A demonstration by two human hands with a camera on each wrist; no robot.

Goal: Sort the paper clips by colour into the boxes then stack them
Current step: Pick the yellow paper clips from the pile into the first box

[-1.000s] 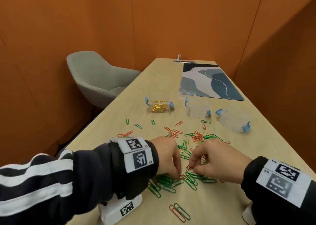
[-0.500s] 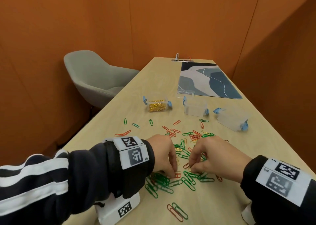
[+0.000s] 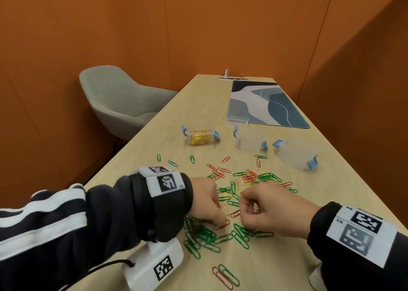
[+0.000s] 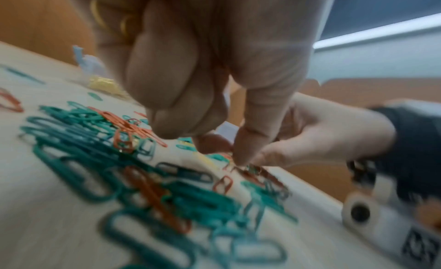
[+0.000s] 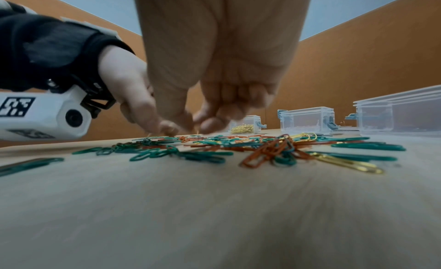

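Green, red and gold paper clips [image 3: 234, 193] lie scattered on the wooden table, thickest in a green heap [image 3: 203, 235] at the near side. My left hand [image 3: 220, 217] hovers over that heap with curled fingers, its fingertips on a red clip [image 3: 221, 224]. The left wrist view shows gold clips [image 4: 97, 18] tucked under those curled fingers. My right hand [image 3: 245, 204] is beside it, just above the clips, fingers curled and tips pinched together, apparently on one small clip. Further back stand a clear box of gold clips [image 3: 200, 137] and two empty clear boxes [image 3: 249, 140] [image 3: 295, 156].
A loose clear lid [image 3: 237, 121] lies behind the middle box, at the edge of a blue patterned mat [image 3: 265, 105]. A grey chair [image 3: 117, 100] stands left of the table. One red and one green clip [image 3: 225, 276] lie near the front edge.
My right hand has lifted slightly off the pile and drawn back with its fingertips pinched. The left hand stays on the heap, its fingertips shifted a little onto a red clip.
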